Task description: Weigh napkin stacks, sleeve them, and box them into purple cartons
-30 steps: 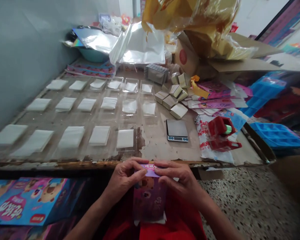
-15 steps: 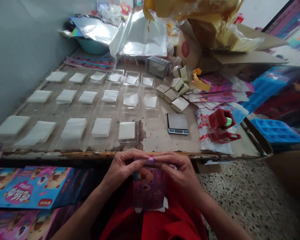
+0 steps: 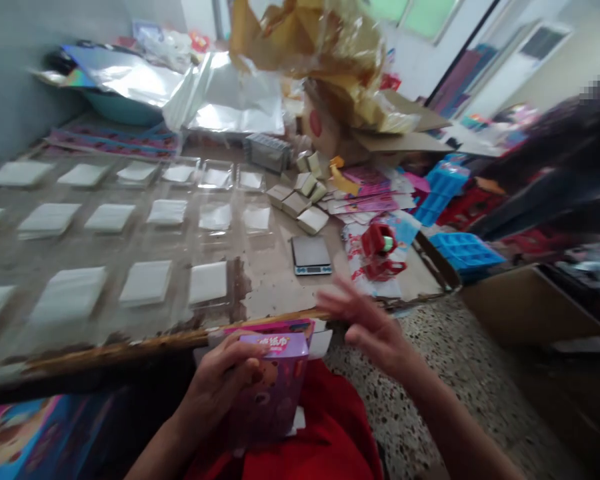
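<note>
My left hand [image 3: 220, 383] grips a small purple carton [image 3: 275, 380] with a cartoon bear printed on it, held over my lap just below the table's worn front edge [image 3: 130, 347]. The carton's top flap stands up. My right hand [image 3: 367, 323] hovers to the right of the carton, off it, fingers spread and empty. Rows of white pads in clear trays [image 3: 145, 283] cover the table in front of me.
A small digital scale [image 3: 311, 256] and a red tape dispenser [image 3: 380, 250] sit to the right on the table. Small beige boxes [image 3: 300, 200], pink printed sheets [image 3: 375, 193], foil sheets [image 3: 215, 93] and crumpled yellow plastic [image 3: 320, 47] lie behind. Blue trays [image 3: 463, 250] and a person's dark sleeve [image 3: 555, 173] are at right.
My right hand has let go of the carton and lifted away to the right, opening. The left hand keeps hold. The view has swung right, and the carton's flap is up.
</note>
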